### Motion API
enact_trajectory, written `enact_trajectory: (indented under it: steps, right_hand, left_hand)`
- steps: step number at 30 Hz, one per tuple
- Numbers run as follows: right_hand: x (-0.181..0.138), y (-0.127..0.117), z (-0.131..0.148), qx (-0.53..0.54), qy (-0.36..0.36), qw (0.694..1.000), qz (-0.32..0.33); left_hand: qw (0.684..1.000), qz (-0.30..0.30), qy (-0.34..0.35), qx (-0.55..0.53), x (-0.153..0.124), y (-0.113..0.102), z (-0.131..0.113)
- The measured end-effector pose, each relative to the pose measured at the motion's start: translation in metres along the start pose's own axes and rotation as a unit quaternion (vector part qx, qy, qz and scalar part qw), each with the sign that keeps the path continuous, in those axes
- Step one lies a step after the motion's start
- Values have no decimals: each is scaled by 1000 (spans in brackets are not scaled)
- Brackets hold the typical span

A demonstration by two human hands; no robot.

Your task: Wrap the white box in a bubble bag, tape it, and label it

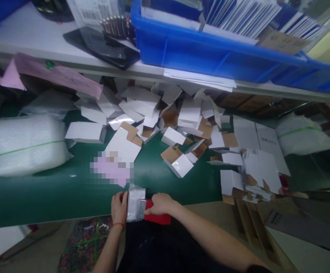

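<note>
At the near edge of the green table (53, 193), my left hand (119, 206) grips the left side of a silvery foil pouch (135, 203) that stands upright. My right hand (159, 203) holds a flat red item (157, 218) against the pouch's right side; part of the red item lies under my right wrist. A red thread circles my left wrist. Beyond my hands, a heap of small white cardboard boxes (165, 117), several folded open with brown insides showing, covers the middle of the table.
A bundle of bubble wrap (25, 146) tied with a green band lies at left, another wrapped bundle (304, 138) at right. A shelf above carries blue bins (210, 53) of cards and a black tray (102, 47). Pink paper (59, 74) hangs from the shelf edge.
</note>
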State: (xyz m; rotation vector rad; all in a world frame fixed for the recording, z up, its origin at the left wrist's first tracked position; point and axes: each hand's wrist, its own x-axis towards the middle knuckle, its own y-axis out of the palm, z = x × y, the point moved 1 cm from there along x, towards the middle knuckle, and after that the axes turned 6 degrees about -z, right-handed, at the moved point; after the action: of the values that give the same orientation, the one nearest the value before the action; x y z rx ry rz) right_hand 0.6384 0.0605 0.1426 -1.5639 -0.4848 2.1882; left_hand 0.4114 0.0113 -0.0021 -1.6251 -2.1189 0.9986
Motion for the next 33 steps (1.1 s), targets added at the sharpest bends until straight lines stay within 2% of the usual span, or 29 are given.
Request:
enact_trajectory:
  steps: [3, 6, 12, 16, 19, 22, 27, 30, 33]
  right_hand:
    - [2, -1, 23, -3, 5, 1000, 0]
    - [-3, -5, 26, -5, 7, 1000, 3]
    - [-27, -8, -13, -14, 34, 999, 11]
    - [-18, 3, -22, -11, 57, 998, 20]
    - [5, 9, -2, -1, 44, 999, 19]
    - [25, 10, 28, 5, 26, 999, 21]
    - [39, 11, 77, 6, 4, 1000, 8]
    - [43, 15, 99, 9, 2, 1000, -2]
    - [42, 17, 105, 7, 2, 1000, -5]
  left_hand:
    - [999, 6, 33, -9, -12, -7, -10]
    - [999, 6, 40, -5, -24, -4, -19]
    - [999, 27, 25, -34, -20, -7, -15]
    - [998, 36, 8, -59, -14, -11, -3]
    - [997, 34, -21, -67, -6, -18, 13]
    - [997, 22, -46, -54, 7, -35, 32]
    - [999, -1, -30, -12, 20, -67, 45]
    - [1000, 4, -2, -2, 18, -71, 46]
    - [1000, 14, 12, 3, 15, -67, 49]
